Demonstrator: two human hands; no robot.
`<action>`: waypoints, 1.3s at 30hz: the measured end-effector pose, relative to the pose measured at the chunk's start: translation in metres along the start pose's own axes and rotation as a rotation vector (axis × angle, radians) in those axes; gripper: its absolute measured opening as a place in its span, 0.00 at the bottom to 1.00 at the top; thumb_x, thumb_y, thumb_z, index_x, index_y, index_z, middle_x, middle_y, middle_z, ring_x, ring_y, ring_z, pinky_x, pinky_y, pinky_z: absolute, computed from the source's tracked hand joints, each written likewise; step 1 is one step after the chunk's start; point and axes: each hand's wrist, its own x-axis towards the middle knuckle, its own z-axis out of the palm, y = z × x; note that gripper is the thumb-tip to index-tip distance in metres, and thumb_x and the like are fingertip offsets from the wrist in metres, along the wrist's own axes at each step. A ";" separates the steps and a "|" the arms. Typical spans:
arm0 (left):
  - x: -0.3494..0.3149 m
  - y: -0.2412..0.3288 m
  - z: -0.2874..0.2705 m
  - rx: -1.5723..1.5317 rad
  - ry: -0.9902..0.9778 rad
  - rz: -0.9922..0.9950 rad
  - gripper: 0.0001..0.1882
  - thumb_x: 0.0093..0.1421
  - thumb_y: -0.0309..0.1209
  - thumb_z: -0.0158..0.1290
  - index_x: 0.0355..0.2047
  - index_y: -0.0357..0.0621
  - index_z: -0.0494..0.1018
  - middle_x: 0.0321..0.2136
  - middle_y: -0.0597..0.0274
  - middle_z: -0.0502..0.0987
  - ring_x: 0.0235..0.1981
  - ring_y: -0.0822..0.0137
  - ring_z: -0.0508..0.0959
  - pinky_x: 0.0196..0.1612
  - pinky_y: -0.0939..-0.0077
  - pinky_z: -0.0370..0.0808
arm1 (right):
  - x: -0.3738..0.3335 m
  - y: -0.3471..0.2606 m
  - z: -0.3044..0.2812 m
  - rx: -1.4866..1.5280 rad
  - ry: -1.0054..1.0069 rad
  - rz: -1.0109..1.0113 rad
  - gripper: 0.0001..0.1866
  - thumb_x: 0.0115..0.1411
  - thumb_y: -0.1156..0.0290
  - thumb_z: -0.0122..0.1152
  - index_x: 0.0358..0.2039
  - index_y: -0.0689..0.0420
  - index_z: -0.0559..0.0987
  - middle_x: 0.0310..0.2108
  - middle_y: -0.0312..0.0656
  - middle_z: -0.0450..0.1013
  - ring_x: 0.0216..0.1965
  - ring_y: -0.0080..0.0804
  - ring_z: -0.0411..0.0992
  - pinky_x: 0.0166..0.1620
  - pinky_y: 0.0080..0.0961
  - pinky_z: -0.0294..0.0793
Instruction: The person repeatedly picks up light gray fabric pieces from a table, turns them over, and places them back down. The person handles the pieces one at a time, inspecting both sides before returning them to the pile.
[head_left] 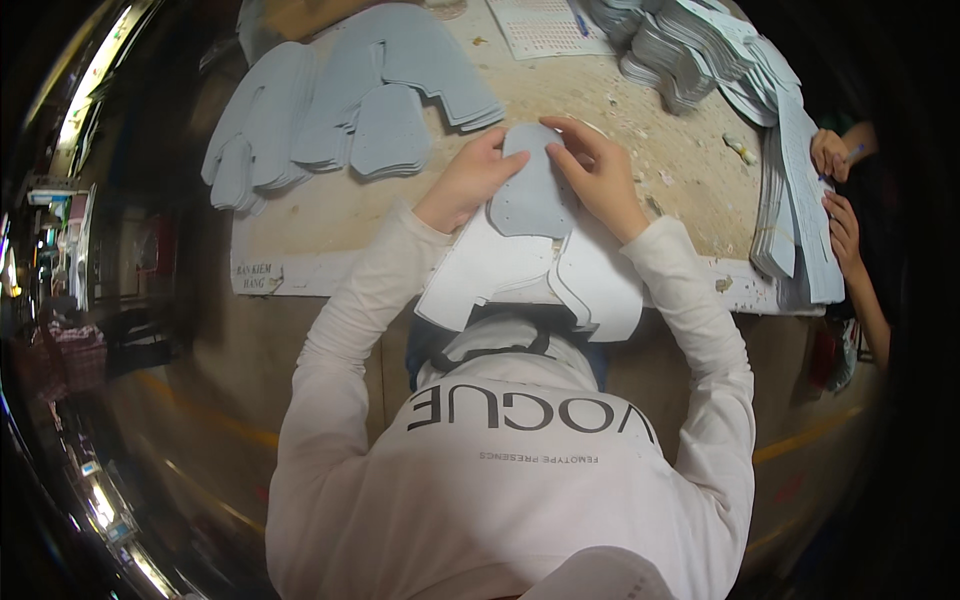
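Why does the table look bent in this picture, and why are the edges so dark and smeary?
Head view: the fisheye lens bows the worktable edge. The rim is black where the lens circle ends, with streaked reflections and bright glare at the far left. The middle is evenly lit and sharp: the left hand and right hand on the blue-grey cut piece show clearly, with only soft shadows.

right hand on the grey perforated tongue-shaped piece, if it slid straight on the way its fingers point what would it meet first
The right hand points left across the grey perforated tongue-shaped piece, so it would likely first meet the left hand holding the opposite edge.
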 end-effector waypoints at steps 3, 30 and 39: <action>-0.009 0.009 -0.008 0.162 -0.013 0.115 0.20 0.62 0.27 0.51 0.53 0.33 0.62 0.40 0.56 0.76 0.41 0.72 0.76 0.43 0.82 0.74 | -0.001 -0.014 -0.004 -0.139 0.038 -0.105 0.14 0.55 0.75 0.60 0.43 0.53 0.79 0.33 0.38 0.72 0.29 0.21 0.70 0.28 0.18 0.72; -0.014 0.017 -0.012 0.787 0.125 0.314 0.20 0.59 0.28 0.53 0.52 0.41 0.67 0.40 0.59 0.76 0.34 0.75 0.77 0.40 0.82 0.73 | -0.016 -0.018 -0.072 -0.459 0.212 -0.094 0.20 0.53 0.65 0.66 0.44 0.61 0.76 0.21 0.39 0.70 0.19 0.22 0.66 0.23 0.16 0.64; -0.023 0.032 -0.014 0.895 0.011 0.518 0.20 0.52 0.21 0.53 0.47 0.45 0.73 0.38 0.68 0.77 0.23 0.78 0.67 0.29 0.86 0.66 | -0.016 -0.121 -0.167 -0.380 0.548 -0.472 0.13 0.61 0.72 0.59 0.46 0.58 0.78 0.32 0.36 0.78 0.32 0.13 0.70 0.35 0.08 0.65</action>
